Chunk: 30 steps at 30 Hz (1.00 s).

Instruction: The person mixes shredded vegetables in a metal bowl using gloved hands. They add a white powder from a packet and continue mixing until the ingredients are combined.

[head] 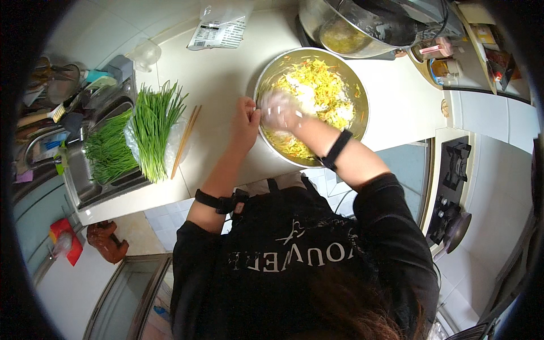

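Note:
A large stainless steel bowl [366, 110] stands on the counter before me. In it lies a mix of yellow-green shreds [327, 80] with orange bits and patches of white powder on top. My left hand [245, 121] grips the bowl's left rim, fingers curled at the edge. Inside the bowl, near that same rim, is my right hand [280, 111] in a clear plastic glove. Motion blurs its fingers, so whether they hold any of the shreds is hidden.
Left of the bowl, wooden chopsticks [186, 142] lie by a bunch of green chives [155, 131] on a plastic bag. More chives [108, 148] rest at the sink [76, 187]. Behind are an opened plastic packet [219, 32] and a big metal pot [312, 21]. A gas hob [455, 165] is at right.

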Motion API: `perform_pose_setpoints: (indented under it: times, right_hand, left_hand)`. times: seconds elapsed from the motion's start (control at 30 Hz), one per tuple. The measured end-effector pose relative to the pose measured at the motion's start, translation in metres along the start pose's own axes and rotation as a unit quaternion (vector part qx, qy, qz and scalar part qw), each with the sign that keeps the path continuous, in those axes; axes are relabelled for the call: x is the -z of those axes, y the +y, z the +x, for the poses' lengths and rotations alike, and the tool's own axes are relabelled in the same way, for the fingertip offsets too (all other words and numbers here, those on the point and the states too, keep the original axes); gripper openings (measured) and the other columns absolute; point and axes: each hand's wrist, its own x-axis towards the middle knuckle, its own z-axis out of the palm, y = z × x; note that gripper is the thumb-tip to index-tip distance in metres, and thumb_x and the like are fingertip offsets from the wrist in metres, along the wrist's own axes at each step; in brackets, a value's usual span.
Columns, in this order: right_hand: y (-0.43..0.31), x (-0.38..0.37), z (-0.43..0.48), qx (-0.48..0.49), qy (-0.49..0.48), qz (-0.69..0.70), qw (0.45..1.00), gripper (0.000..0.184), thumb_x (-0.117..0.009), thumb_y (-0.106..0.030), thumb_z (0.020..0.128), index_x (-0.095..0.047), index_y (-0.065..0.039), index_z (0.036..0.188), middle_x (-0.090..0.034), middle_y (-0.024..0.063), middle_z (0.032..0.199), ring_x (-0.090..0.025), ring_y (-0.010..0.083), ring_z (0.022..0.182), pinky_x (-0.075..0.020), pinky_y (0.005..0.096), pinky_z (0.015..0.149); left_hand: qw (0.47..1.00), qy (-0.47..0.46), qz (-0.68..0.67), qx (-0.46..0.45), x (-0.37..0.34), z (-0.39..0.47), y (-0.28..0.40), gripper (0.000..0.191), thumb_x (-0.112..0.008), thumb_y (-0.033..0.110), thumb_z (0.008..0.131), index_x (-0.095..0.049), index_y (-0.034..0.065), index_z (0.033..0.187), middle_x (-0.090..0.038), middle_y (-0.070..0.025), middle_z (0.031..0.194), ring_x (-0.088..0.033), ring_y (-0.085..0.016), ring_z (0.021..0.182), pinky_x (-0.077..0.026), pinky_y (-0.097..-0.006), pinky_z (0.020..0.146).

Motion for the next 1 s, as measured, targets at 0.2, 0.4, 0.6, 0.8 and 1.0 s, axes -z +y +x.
perform_pose_setpoints:
  times: [0.2,0.4,0.6,0.8,1.0]
  right_hand:
    - [0.004,-0.036,-0.054,0.167,-0.054,0.049,0.983,0.034,-0.037,-0.021,0.094,-0.063,0.0,0.094,-0.064,0.0136,0.092,-0.06,0.0191,0.081,-0.0497,0.0254,0.079]
    - [0.041,0.019,-0.002,0.01,-0.14,-0.026,0.99,0.049,-0.051,-0.025,0.086,-0.043,-0.009,0.131,-0.035,0.0153,0.142,-0.048,0.0302,0.117,-0.0324,0.0446,0.104]
    - [0.081,0.041,-0.064,-0.241,-0.084,0.057,0.965,0.066,-0.054,-0.031,0.083,-0.028,-0.01,0.141,-0.046,0.022,0.128,-0.046,0.0358,0.117,-0.0369,0.0421,0.1]
    - [0.03,0.039,-0.12,-0.225,-0.211,0.048,0.95,0.065,-0.038,-0.038,0.09,-0.023,0.0,0.141,-0.029,0.0291,0.14,-0.025,0.0348,0.134,-0.0239,0.0397,0.109]
    - [-0.005,-0.011,-0.08,0.041,-0.094,0.056,0.993,0.049,-0.033,-0.037,0.094,-0.038,-0.009,0.134,-0.038,0.0192,0.136,-0.035,0.0316,0.127,-0.03,0.0401,0.106]
  left_hand:
    - [0.999,-0.024,-0.029,0.001,0.007,-0.001,-0.009,0.031,-0.055,0.001,0.082,-0.042,0.0044,0.11,-0.042,-0.004,0.06,-0.042,-0.012,0.052,-0.038,-0.0298,0.052]
    - [0.999,-0.018,0.052,-0.002,0.004,-0.004,0.004,0.04,-0.055,0.006,0.081,-0.045,0.0069,0.121,-0.043,-0.0051,0.058,-0.043,-0.013,0.051,-0.038,-0.0289,0.051]
    - [0.991,0.13,0.032,0.006,-0.023,-0.005,0.005,0.036,-0.056,0.007,0.081,-0.057,0.0076,0.118,-0.046,-0.0049,0.059,-0.042,-0.012,0.051,-0.039,-0.028,0.051]
    - [0.987,0.157,0.021,-0.009,-0.032,-0.002,-0.004,0.035,-0.057,0.007,0.082,-0.06,0.0087,0.117,-0.051,-0.0056,0.063,-0.042,-0.012,0.051,-0.039,-0.0281,0.052]
    - [0.987,0.14,0.07,-0.048,-0.026,0.002,-0.004,0.035,-0.057,0.007,0.082,-0.06,0.0087,0.117,-0.058,-0.0086,0.07,-0.047,-0.014,0.052,-0.041,-0.0281,0.053]
